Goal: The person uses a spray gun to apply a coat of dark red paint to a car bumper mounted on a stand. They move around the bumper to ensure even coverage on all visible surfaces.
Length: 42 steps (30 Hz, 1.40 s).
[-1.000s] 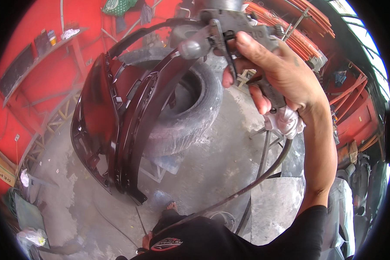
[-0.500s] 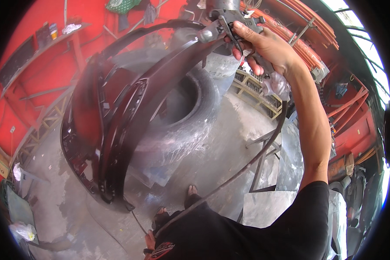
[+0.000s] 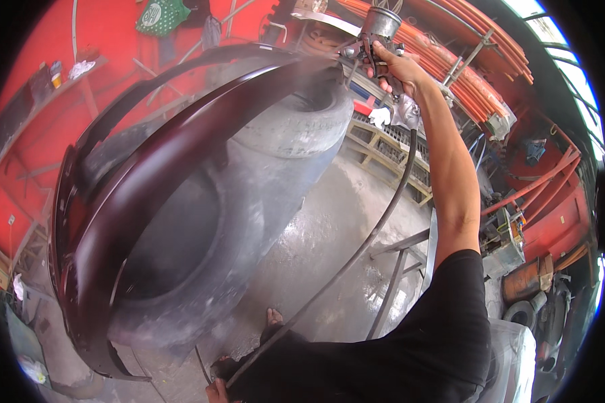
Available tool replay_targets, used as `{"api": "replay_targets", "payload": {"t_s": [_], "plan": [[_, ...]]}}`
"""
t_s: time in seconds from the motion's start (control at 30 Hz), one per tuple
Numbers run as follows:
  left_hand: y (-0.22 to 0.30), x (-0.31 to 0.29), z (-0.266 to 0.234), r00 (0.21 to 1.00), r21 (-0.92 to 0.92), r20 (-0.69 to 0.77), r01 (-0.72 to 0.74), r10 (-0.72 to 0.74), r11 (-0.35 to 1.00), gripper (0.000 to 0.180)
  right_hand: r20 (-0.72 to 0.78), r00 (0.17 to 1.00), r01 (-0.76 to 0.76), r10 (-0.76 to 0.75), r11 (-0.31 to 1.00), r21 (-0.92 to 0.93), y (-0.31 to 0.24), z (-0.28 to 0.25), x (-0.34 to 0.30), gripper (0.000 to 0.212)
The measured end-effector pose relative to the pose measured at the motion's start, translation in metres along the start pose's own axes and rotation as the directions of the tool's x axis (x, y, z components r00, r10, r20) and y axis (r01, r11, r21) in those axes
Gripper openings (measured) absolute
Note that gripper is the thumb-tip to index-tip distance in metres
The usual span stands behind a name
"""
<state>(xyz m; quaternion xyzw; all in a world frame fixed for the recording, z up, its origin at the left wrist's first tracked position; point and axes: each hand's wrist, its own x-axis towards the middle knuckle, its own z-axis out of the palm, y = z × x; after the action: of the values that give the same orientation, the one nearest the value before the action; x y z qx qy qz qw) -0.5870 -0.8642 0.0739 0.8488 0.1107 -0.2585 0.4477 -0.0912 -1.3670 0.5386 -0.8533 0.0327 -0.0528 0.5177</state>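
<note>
My right hand (image 3: 398,67) is raised at the upper right, closed round the grip of a spray gun (image 3: 368,52) with a metal cup on top. Its nozzle faces left, close to the far end of a glossy dark-maroon car bumper (image 3: 148,158), and a faint mist hangs there. A dark air hose (image 3: 376,232) runs from the gun's handle down past my body to my left hand (image 3: 216,391). Low at the picture's edge and partly cut off, that hand looks closed on the hose. The bumper curves over stacked, dusty tyres (image 3: 296,131).
Orange pipes (image 3: 450,67) lie along the back right, above a wooden pallet (image 3: 383,151). A metal stand (image 3: 393,282) is beside my right arm. At the left, a shelf (image 3: 40,94) stands against the red wall (image 3: 40,37). The concrete floor (image 3: 316,248) looks partly wet.
The spray gun and my right hand are farther from me and lower in view. The bumper shows at a different angle, its smooth outer face more visible. My left hand sits lower and farther left.
</note>
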Motion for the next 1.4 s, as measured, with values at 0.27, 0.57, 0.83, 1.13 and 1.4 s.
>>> {"api": "replay_targets", "payload": {"t_s": [0.27, 0.57, 0.83, 1.13, 1.4], "plan": [[0.046, 0.058, 0.066, 0.981, -0.361, -0.190, -0.102, 0.034, 0.927, 0.042, -0.203, 0.979, 0.011, 0.004, 0.997, 0.071, 0.073, -0.096, 0.107, 0.035], [0.081, 0.055, 0.077, 0.987, -0.448, -0.158, -0.108, 0.041, 0.887, 0.048, -0.092, 0.976, 0.205, -0.199, 0.977, 0.055, 0.036, -0.056, 0.028, 0.040], [0.016, 0.041, 0.078, 0.988, -0.568, -0.108, -0.149, 0.107, 0.809, 0.044, 0.143, 0.942, 0.327, -0.304, 0.928, -0.180, -0.060, 0.089, -0.173, 0.052], [-0.041, -0.030, 0.059, 0.984, -0.593, -0.164, -0.152, 0.067, 0.791, 0.045, 0.541, 0.770, 0.401, -0.338, 0.916, 0.002, -0.090, 0.258, -0.312, 0.035], [-0.055, -0.030, 0.054, 0.995, -0.608, -0.045, -0.100, 0.091, 0.788, 0.044, 0.867, 0.437, 0.396, -0.242, 0.917, 0.056, -0.096, 0.300, -0.346, 0.052]]}}
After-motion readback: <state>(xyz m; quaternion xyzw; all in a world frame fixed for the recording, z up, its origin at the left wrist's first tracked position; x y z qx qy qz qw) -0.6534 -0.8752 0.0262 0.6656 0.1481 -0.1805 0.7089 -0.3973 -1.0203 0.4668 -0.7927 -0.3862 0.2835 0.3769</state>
